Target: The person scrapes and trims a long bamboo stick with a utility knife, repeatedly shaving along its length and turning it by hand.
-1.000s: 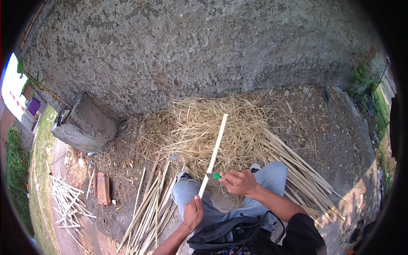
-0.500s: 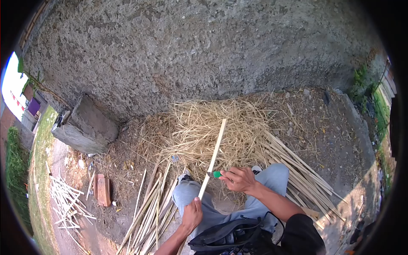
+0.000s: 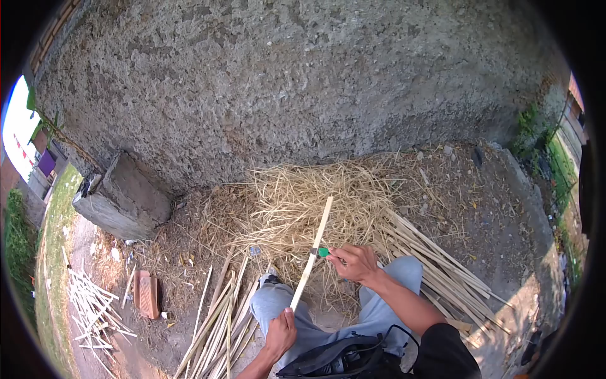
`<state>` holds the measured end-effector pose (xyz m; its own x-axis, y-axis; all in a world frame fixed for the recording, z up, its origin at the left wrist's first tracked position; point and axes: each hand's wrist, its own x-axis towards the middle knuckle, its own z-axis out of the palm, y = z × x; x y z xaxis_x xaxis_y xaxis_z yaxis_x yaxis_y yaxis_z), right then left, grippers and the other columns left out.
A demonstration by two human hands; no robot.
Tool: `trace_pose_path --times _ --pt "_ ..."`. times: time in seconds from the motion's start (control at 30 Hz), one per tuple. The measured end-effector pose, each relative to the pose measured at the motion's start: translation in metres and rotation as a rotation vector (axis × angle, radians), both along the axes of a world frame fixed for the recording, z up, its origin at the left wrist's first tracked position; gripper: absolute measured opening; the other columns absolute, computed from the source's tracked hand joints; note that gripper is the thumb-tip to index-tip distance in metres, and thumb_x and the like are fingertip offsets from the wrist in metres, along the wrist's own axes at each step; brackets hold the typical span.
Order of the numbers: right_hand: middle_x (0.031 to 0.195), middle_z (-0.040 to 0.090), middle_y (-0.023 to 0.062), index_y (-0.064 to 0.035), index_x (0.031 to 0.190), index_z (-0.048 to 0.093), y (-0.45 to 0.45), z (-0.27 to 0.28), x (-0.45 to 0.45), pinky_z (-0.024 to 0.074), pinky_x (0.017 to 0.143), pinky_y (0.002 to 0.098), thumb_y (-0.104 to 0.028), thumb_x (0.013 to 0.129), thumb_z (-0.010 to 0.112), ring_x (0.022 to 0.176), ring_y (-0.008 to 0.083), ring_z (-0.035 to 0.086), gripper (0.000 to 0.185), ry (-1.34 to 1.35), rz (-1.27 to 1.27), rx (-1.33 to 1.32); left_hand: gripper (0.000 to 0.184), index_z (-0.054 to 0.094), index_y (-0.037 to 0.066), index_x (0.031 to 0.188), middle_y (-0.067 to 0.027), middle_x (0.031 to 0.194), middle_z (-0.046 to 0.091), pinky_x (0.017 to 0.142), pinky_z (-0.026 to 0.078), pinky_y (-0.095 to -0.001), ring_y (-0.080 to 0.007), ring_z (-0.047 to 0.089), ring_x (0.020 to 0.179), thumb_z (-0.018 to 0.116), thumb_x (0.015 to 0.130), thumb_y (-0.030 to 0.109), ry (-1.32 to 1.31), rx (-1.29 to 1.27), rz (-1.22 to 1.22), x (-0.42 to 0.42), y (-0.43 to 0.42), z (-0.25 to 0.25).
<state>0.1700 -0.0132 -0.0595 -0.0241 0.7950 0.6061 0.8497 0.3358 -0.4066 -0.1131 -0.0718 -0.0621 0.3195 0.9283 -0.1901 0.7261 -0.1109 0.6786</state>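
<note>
In my left hand (image 3: 280,333) I grip the lower end of a long pale wooden strip (image 3: 322,222), which slants up and away over my left knee. My right hand (image 3: 355,263) is closed around the green handle of a knife (image 3: 323,252). Its dark blade lies across the strip near the middle of its length. Beyond the strip's far end spreads a heap of thin curled shavings (image 3: 297,189). Most of the handle is hidden in my fingers.
Bundles of long strips lie by my left leg (image 3: 218,322) and right leg (image 3: 442,265). Farther left are a pile of short white sticks (image 3: 95,309) and a reddish brick (image 3: 148,295). A concrete block (image 3: 126,199) stands against the rough wall (image 3: 303,82).
The view has tilted up a little, so the wall fills more of it. Both hands keep hold of the strip and knife, the blade staying against the strip.
</note>
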Motion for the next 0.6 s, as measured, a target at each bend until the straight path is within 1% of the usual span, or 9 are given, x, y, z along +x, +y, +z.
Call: trace_pose_path --times 0.1,0.17,0.23,0.3,0.37,0.47,0.5,0.57,0.6 --pt "0.069 0.068 0.0063 -0.0117 0.095 0.075 0.010 -0.011 0.000 0.0435 0.039 0.0359 -0.027 0.086 0.072 0.050 0.0221 0.063 0.017 0.020 0.009 -0.028 0.046 0.060 -0.005 0.089 -0.0332 0.075 0.062 0.066 0.046 -0.0615 -0.0545 0.059 0.070 0.033 0.106 0.027 -0.002 0.051 -0.003 0.002 0.002 -0.004" --pt "0.068 0.067 0.0089 -0.0117 0.096 0.073 0.026 -0.006 0.019 0.0459 0.044 0.0401 -0.027 0.089 0.070 0.053 0.0284 0.064 0.017 0.108 -0.254 -0.245 0.046 0.061 -0.005 0.088 -0.0331 0.074 0.062 0.066 0.047 -0.0616 -0.0543 0.059 0.070 0.033 0.106 0.027 0.000 0.080 -0.002 0.000 -0.003 -0.005" --pt "0.068 0.068 0.0126 -0.0106 0.096 0.071 0.042 -0.006 0.074 0.0493 0.055 0.0465 -0.028 0.091 0.066 0.061 0.0366 0.066 0.018 0.125 -0.426 -0.147 0.048 0.062 -0.005 0.088 -0.0331 0.075 0.062 0.068 0.047 -0.0611 -0.0540 0.060 0.071 0.032 0.106 0.028 0.156 0.007 -0.045 -0.008 -0.018 -0.003" --pt "0.083 0.071 0.0175 -0.0093 0.096 0.071 0.041 0.005 0.128 0.0501 0.066 0.0506 -0.027 0.091 0.067 0.076 0.0411 0.067 0.019 0.089 -0.653 -0.484 0.049 0.062 -0.005 0.088 -0.0331 0.075 0.062 0.068 0.048 -0.0609 -0.0540 0.060 0.071 0.032 0.106 0.029 0.157 -0.029 -0.006 -0.022 -0.022 -0.009" --pt "0.084 0.070 0.0188 -0.0094 0.094 0.071 0.036 0.007 0.157 0.0505 0.071 0.0503 -0.032 0.091 0.066 0.082 0.0389 0.068 0.023 0.148 -0.750 -0.532 0.050 0.063 -0.005 0.088 -0.0332 0.076 0.063 0.069 0.048 -0.0607 -0.0540 0.061 0.072 0.032 0.106 0.030 0.156 -0.078 0.031 -0.028 -0.022 -0.009" --pt "0.087 0.070 0.0181 -0.0104 0.096 0.069 0.030 0.002 0.165 0.0521 0.074 0.0493 -0.035 0.092 0.065 0.087 0.0394 0.067 0.026 0.250 -0.701 -0.525 0.050 0.063 -0.004 0.088 -0.0331 0.075 0.062 0.068 0.047 -0.0608 -0.0540 0.061 0.071 0.033 0.106 0.032 0.066 -0.041 0.031 -0.017 -0.015 -0.003" --pt "0.087 0.070 0.0181 -0.0104 0.096 0.069 0.028 0.003 0.161 0.0521 0.074 0.0493 -0.035 0.092 0.065 0.087 0.0394 0.067 0.026 0.245 -0.701 -0.529 0.049 0.063 -0.004 0.088 -0.0334 0.075 0.062 0.068 0.047 -0.0612 -0.0539 0.061 0.072 0.033 0.106 0.031 0.076 -0.056 0.038 -0.012 -0.012 0.002" --pt "0.088 0.070 0.0175 -0.0115 0.098 0.068 0.023 0.008 0.142 0.0523 0.076 0.0489 -0.038 0.091 0.065 0.088 0.0382 0.068 0.028 0.172 -0.598 -0.750 0.048 0.063 -0.004 0.088 -0.0338 0.076 0.062 0.068 0.046 -0.0615 -0.0538 0.061 0.074 0.034 0.105 0.031 0.087 -0.072 0.041 -0.008 -0.014 0.004" --pt "0.086 0.070 0.0172 -0.0109 0.099 0.068 0.023 -0.004 0.137 0.0518 0.075 0.0468 -0.037 0.091 0.065 0.086 0.0374 0.068 0.027 0.155 -0.575 -0.692 0.049 0.063 -0.004 0.087 -0.0332 0.074 0.062 0.067 0.047 -0.0594 -0.0531 0.061 0.072 0.035 0.106 0.031 0.061 -0.068 0.050 -0.006 -0.013 0.004"
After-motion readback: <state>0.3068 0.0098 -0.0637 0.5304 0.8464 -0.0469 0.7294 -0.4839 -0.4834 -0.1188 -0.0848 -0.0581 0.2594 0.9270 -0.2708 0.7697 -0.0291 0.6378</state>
